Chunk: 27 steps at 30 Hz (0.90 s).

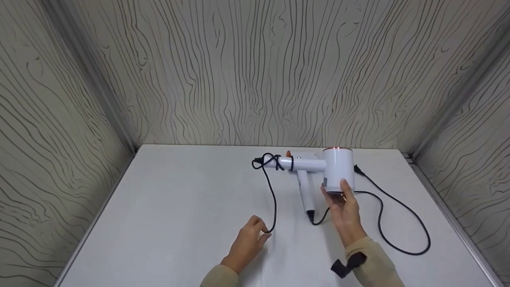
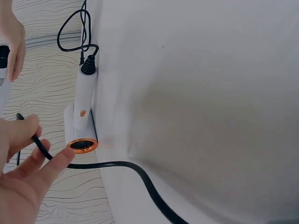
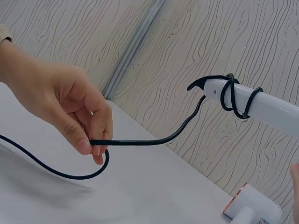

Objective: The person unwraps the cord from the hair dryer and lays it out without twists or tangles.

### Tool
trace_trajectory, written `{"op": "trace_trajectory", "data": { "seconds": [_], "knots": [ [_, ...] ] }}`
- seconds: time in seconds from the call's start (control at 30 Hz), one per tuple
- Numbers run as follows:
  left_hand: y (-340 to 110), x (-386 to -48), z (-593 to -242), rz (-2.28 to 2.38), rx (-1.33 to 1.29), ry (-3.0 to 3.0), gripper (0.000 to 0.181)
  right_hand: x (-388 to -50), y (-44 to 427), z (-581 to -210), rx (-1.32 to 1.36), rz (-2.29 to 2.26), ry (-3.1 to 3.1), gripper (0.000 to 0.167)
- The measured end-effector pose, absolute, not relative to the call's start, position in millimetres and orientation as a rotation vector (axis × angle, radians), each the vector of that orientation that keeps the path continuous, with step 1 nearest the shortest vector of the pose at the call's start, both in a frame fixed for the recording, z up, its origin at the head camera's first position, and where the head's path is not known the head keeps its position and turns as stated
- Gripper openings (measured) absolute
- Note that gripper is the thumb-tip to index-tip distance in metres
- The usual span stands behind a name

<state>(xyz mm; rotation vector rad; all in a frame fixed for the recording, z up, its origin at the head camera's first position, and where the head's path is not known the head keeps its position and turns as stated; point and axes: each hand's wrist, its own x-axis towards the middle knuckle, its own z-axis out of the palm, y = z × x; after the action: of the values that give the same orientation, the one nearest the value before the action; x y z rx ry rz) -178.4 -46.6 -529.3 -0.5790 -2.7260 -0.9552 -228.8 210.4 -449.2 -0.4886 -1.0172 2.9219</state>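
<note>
My right hand [image 1: 348,219] grips a white hair dryer [image 1: 338,169] by the lower end of its barrel, thumb along the near side. Its handle points left, with black cord [image 1: 274,199] wound round it in loose loops. Below and to the left, my left hand [image 1: 245,243] pinches that cord between thumb and fingers; the right wrist view shows the pinch [image 3: 88,144] and a length of cord trailing beyond. Behind the held dryer, a second white hair dryer [image 1: 306,193] with an orange ring lies on the table, its head partly hidden.
The second dryer's black cord [image 1: 418,223] curves across the right side of the white table [image 1: 179,207], its plug [image 1: 357,170] near the held dryer. Panels with a wood-grain pattern [image 1: 255,79] stand at the back and both sides. A black strap [image 1: 348,265] is on my right wrist.
</note>
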Motion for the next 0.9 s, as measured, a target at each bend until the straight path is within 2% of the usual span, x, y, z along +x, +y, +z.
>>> {"op": "trace_trajectory", "data": {
  "seconds": [0.17, 0.33, 0.7, 0.9],
  "knots": [
    [-49.4, -183.0, -536.5, -0.754, -0.552, -2.677, 0.011, -226.9, 211.9, -449.6, -0.478, 2.93, -1.022, 0.064],
    [-56.9, -191.3, -540.2, -0.732, -0.562, -2.698, 0.008, -226.9, 213.0, -449.9, -0.467, 2.917, -1.047, 0.06],
    [-80.0, -231.1, -504.4, -0.669, -0.547, -2.454, 0.007, -229.5, 220.3, -442.0, -0.454, 3.005, -0.796, 0.063],
    [-79.6, -230.6, -511.2, -0.59, -0.604, -2.432, 0.006, -231.4, 221.4, -438.2, -0.413, 3.03, -0.681, 0.056]
  ]
}}
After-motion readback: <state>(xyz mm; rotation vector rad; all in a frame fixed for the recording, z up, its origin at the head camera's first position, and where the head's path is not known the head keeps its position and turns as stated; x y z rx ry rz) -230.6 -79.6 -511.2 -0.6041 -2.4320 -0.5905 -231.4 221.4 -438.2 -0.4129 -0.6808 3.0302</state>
